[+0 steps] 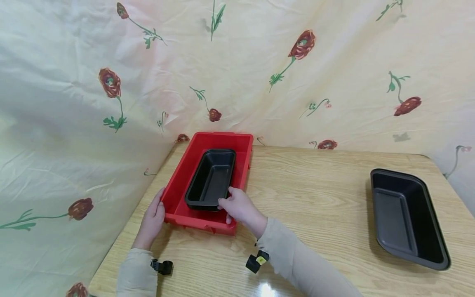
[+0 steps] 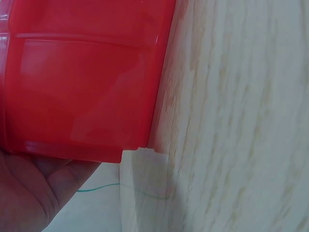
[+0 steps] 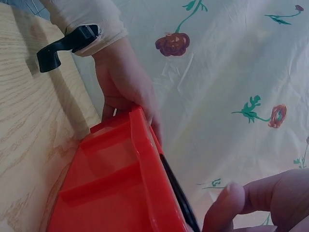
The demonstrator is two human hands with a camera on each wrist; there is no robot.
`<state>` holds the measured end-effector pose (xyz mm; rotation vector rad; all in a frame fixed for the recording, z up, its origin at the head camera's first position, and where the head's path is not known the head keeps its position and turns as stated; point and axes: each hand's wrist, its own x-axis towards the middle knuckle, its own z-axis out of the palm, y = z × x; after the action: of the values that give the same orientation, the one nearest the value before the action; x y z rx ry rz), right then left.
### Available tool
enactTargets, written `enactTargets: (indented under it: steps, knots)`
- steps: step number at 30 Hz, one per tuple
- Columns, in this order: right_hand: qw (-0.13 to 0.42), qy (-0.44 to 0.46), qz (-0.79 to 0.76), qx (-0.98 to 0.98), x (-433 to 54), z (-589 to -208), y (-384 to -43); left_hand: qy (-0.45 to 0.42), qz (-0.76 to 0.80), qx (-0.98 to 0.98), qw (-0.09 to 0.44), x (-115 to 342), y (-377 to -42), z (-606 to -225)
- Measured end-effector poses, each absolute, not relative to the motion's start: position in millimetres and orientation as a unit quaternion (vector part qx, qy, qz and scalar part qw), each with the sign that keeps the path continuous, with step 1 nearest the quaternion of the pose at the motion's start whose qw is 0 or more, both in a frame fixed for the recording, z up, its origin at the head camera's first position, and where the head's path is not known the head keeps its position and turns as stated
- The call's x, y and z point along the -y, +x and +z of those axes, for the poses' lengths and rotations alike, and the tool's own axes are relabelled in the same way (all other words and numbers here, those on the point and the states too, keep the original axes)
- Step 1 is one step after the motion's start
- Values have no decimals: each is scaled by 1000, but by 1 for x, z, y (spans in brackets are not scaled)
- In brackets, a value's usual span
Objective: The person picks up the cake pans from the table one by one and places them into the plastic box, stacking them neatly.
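A red plastic tray (image 1: 172,198) with raised walls sits on the left part of the table. Inside it is a black loaf pan (image 1: 217,177), long side running away from me. My left hand (image 1: 151,218) grips the tray's near left corner; the left wrist view shows the hand (image 2: 41,191) against the tray's outer wall (image 2: 77,92). At the pan's near right corner my right hand (image 1: 243,208) pinches the rim between thumb and finger. From the right wrist, a dark strip of pan rim (image 3: 179,193) shows just over the tray's edge.
A second black loaf pan (image 1: 395,218) stands at the right side of the wooden table (image 1: 304,194). Behind and left hangs a flowered cloth (image 1: 252,74), close to the tray's far end. Each wrist wears a small black camera (image 1: 163,267).
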<state>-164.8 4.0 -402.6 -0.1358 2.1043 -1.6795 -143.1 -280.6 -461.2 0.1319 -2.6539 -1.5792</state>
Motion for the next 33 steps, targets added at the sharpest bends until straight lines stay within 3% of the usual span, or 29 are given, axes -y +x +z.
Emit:
enactTargets:
  steps: [7,13,33]
  knots:
    - [223,-52,-590,-774,-5,-401,-162,48,-512,857,21,280,-143,-461]
    - [188,-62,-574,-795,-8,-400,-157,42,-511,858,23,280,-143,-462]
    - [158,-184,-561,-791,-37,-395,-125,43,-509,859,17,279,-142,-458]
